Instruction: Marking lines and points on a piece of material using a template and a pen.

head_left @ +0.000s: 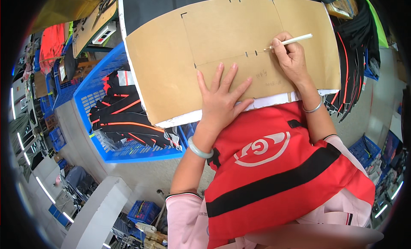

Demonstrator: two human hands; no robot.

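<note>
A large sheet of brown cardboard (158,47) with slots and thin drawn lines lies over dark fabric (171,4) on the work surface. My left hand (222,92) rests flat on the sheet near its front edge, fingers spread. In my right hand (291,56) is a white pencil (299,39), gripped between thumb and fingers. Its tip meets the sheet on the drawn line, just right of two short slots. Faint handwriting shows on the cardboard between my hands.
To the left stands a blue plastic basket (90,94) holding black garment pieces (124,120) with orange stripes. Scissors (102,9) and a power strip (104,32) are at the far left. More striped black garments (344,73) hang off the right side. A red apron (274,172) covers my front.
</note>
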